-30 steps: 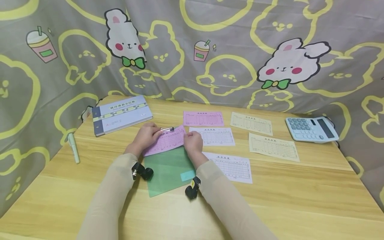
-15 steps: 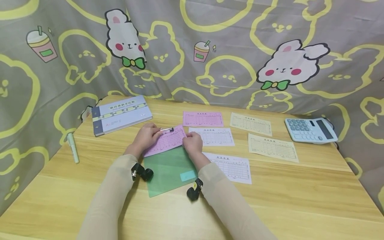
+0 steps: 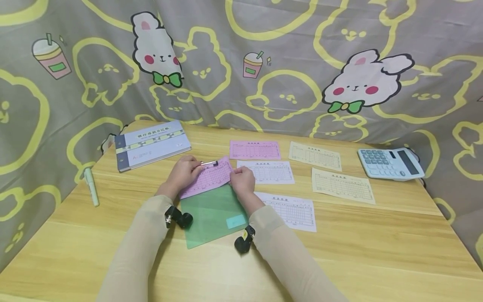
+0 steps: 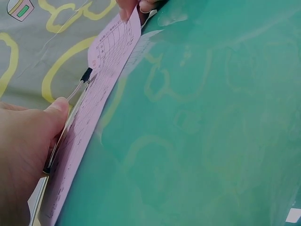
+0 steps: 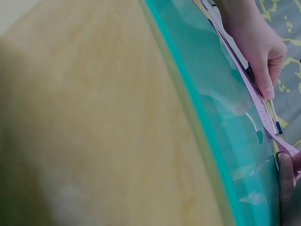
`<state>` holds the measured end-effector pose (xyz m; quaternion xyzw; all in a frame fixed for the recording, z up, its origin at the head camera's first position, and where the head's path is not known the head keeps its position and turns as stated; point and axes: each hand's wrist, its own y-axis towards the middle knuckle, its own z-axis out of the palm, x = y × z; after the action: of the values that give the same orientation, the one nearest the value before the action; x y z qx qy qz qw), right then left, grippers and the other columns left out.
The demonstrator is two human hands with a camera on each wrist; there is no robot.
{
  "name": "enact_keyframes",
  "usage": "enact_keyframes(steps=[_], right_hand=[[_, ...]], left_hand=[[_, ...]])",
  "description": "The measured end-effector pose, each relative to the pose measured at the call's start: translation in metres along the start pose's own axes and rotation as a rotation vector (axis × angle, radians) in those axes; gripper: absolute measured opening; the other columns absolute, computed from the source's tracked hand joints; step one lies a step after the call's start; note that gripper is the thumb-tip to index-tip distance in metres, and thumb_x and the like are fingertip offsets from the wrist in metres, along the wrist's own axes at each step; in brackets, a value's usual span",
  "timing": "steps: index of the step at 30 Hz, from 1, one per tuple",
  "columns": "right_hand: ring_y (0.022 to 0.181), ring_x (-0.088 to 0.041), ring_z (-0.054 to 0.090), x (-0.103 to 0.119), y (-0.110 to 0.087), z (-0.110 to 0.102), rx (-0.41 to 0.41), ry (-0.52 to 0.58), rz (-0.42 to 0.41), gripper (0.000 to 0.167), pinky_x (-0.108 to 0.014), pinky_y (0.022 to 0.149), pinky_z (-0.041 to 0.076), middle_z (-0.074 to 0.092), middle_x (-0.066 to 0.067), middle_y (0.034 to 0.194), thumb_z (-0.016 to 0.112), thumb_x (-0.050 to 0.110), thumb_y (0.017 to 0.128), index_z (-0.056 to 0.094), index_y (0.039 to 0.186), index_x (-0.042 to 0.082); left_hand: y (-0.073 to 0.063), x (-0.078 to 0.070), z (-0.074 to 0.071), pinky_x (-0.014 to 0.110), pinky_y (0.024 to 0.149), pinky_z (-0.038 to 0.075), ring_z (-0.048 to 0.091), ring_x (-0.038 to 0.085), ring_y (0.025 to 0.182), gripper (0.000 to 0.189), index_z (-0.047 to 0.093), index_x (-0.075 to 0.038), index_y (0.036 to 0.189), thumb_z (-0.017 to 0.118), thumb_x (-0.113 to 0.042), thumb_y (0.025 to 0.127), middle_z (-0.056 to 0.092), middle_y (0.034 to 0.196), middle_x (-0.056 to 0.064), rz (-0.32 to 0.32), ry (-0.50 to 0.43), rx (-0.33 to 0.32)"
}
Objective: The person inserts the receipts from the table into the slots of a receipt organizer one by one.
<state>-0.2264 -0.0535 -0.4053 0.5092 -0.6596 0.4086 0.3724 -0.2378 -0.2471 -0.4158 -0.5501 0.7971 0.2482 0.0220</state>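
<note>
One pink printed form [image 3: 211,178] lies across the green clipboard's [image 3: 211,218] top, long axis rising rightward; your left hand [image 3: 183,173] grips the metal clip [image 3: 209,163], your right hand [image 3: 242,180] pinches the form's right end, nearly unchanged from a second ago.

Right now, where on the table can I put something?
Bare table: left, between the pen and left sleeve; right, in front of the calculator and yellow slips. The middle is crowded: left hand, right hand, clipboard, pink slips, white slips.
</note>
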Motion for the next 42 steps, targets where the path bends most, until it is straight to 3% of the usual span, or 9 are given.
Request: enact_keyframes(steps=[6,16,23,28,33,37,42], right_hand=[[0.050,-0.013,0.055,0.001,-0.001,-0.002,-0.009,-0.016,-0.011,0.003,-0.024,0.050,0.042,0.057,-0.002,0.060,0.057,0.008,0.076,0.059,0.076,0.005],[0.050,-0.014,0.054,0.002,-0.002,-0.004,-0.002,-0.021,-0.009,0.005,-0.023,0.047,0.041,0.057,-0.003,0.059,0.058,0.010,0.078,0.058,0.075,0.006],[0.049,-0.012,0.053,0.002,-0.001,-0.008,0.020,0.026,-0.007,0.004,-0.021,0.046,0.044,0.057,-0.005,0.062,0.058,0.007,0.076,0.058,0.076,0.003],[0.048,-0.012,0.054,0.004,0.000,-0.015,0.086,0.163,0.037,0.009,-0.022,0.049,0.048,0.057,-0.010,0.064,0.059,0.003,0.075,0.057,0.081,-0.004],[0.057,-0.017,0.059,0.010,-0.002,-0.026,0.136,0.219,0.098,0.016,-0.024,0.055,0.050,0.059,-0.012,0.071,0.062,0.005,0.076,0.057,0.088,-0.004],[0.066,-0.020,0.061,0.018,-0.006,-0.041,0.182,0.246,0.092,0.021,-0.027,0.061,0.050,0.061,-0.014,0.079,0.062,0.006,0.077,0.056,0.095,-0.005],[0.070,-0.020,0.060,0.021,-0.016,-0.067,0.258,0.270,0.016,0.022,-0.031,0.067,0.050,0.062,-0.015,0.085,0.061,0.006,0.078,0.056,0.097,-0.004]], left_hand=[[0.001,-0.001,-0.001,0.038,0.079,0.037,0.048,0.026,0.085,0.026,0.065,0.000,0.092,0.056,-0.022,0.084,0.055,0.086,0.009,-0.020,0.007,0.017],[0.002,-0.007,-0.004,0.039,0.083,0.036,0.046,0.028,0.091,0.034,0.061,0.003,0.102,0.057,-0.025,0.083,0.054,0.094,0.014,-0.026,0.055,0.080],[0.002,-0.007,-0.002,0.038,0.080,0.037,0.046,0.026,0.089,0.035,0.062,0.000,0.102,0.061,-0.027,0.080,0.054,0.093,0.012,-0.079,-0.009,0.048],[0.002,-0.006,0.001,0.037,0.076,0.038,0.047,0.025,0.086,0.036,0.063,0.000,0.100,0.064,-0.028,0.078,0.055,0.089,0.010,-0.083,-0.044,0.004],[-0.001,-0.004,-0.001,0.038,0.077,0.038,0.047,0.025,0.087,0.036,0.064,0.000,0.099,0.066,-0.028,0.076,0.056,0.090,0.010,-0.117,-0.084,-0.001],[-0.003,-0.004,-0.003,0.038,0.078,0.037,0.047,0.025,0.087,0.036,0.064,0.001,0.098,0.066,-0.027,0.076,0.055,0.091,0.010,-0.142,-0.109,0.007],[-0.007,-0.001,-0.005,0.039,0.077,0.037,0.047,0.025,0.086,0.036,0.063,0.002,0.099,0.066,-0.026,0.076,0.055,0.089,0.010,-0.140,-0.127,0.024]])
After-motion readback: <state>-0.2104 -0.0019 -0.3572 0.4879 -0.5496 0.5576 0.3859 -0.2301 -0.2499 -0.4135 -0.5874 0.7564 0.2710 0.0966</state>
